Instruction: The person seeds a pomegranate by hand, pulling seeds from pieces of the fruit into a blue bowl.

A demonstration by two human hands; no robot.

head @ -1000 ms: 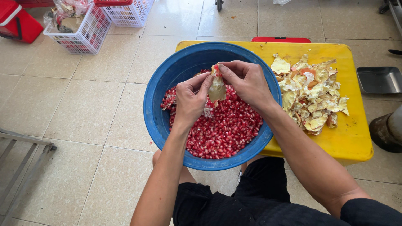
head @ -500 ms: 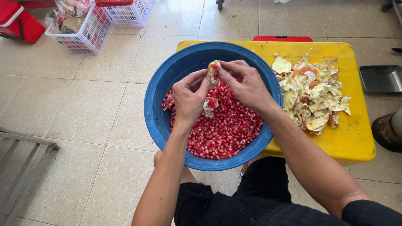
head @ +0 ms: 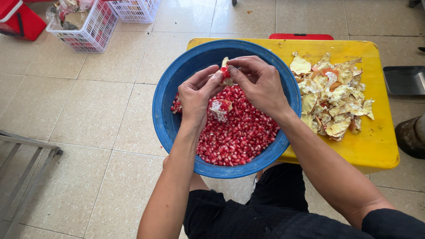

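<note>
The pomegranate piece (head: pixel 226 74) is held above the blue basin (head: pixel 164 110), toward the basin's 12 o'clock rim. The left hand (head: pixel 198 98) and right hand (head: pixel 259 82) both pinch it, fingertips closed narrow on its rind. The piece is judged light and brittle, with wet seeds (likely slippery); grip the dry rind edges, not the seeds. Loose seeds (head: pixel 239 132) fill the basin; peel scraps (head: pixel 332 99) lie at 3 o'clock on the yellow table (head: pixel 376 146).

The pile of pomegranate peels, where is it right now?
In the head view, the peel pile lies on the yellow table, just right of the blue bowl and the right hand.
</note>
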